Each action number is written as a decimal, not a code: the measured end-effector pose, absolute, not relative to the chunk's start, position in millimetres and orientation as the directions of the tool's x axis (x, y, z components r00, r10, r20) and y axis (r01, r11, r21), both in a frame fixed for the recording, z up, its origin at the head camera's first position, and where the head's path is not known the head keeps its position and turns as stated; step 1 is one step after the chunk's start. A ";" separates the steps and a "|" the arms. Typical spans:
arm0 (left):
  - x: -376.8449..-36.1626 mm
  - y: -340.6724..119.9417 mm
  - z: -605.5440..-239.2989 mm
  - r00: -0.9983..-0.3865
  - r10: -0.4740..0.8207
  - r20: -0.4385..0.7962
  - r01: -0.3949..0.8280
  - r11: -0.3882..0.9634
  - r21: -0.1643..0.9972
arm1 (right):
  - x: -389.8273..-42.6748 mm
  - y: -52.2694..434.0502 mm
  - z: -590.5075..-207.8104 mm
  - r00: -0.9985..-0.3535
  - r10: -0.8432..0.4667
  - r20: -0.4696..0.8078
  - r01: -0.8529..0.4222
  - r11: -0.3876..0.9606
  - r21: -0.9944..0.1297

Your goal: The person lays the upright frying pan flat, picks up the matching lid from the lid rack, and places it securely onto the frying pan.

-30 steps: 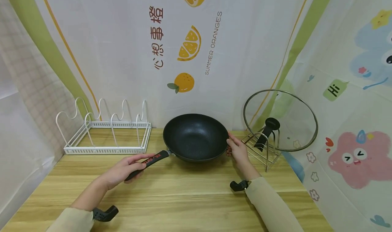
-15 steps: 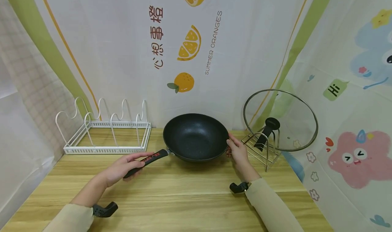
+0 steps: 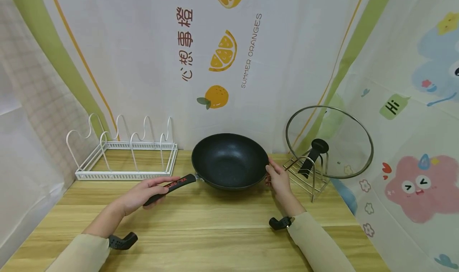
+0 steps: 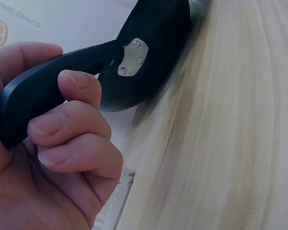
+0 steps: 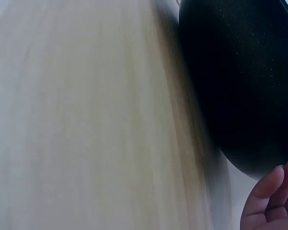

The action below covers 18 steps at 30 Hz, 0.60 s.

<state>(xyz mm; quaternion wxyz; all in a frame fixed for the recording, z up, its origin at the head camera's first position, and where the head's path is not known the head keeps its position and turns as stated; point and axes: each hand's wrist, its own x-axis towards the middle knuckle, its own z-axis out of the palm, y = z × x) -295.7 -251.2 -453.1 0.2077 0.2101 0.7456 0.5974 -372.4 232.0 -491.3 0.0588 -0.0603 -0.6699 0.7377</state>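
A black wok (image 3: 230, 160) sits at the middle of the table's back, its dark interior facing up. My left hand (image 3: 140, 195) grips its long black handle (image 3: 184, 180), which carries red lettering. In the left wrist view, fingers curl round the handle (image 4: 38, 86) beside a riveted metal bracket (image 4: 133, 57) on the wok's side. At the opposite side, my right hand (image 3: 281, 181) holds the wok's edge, thumb at the rim and fingers underneath. The right wrist view has bent fingertips (image 5: 269, 184) against the underside of the wok (image 5: 240, 81).
A white wire rack (image 3: 123, 176) with upright loops stands at the back left. On the right, a glass lid (image 3: 346, 144) with a black knob (image 3: 319, 145) leans in a small metal stand (image 3: 312, 184), close to my right hand. A printed curtain (image 3: 150, 84) hangs behind the wooden table (image 3: 215, 240).
The handle's free end has risen slightly and shifted a little left with my left hand. My right hand stays at the wok's right edge. The head view has shifted very slightly.
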 end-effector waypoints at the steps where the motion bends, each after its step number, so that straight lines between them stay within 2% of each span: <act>1: -296.0 -251.6 -453.0 -0.823 0.566 -0.054 0.069 0.194 0.979 | -371.6 231.9 -491.0 -0.986 0.168 -0.011 -0.005 -0.093 -0.996; 18: -302.3 -259.3 -452.7 -0.821 0.569 -0.049 0.082 0.203 0.976 | -361.5 226.5 -491.8 -0.983 0.183 0.009 -0.025 -0.083 -0.996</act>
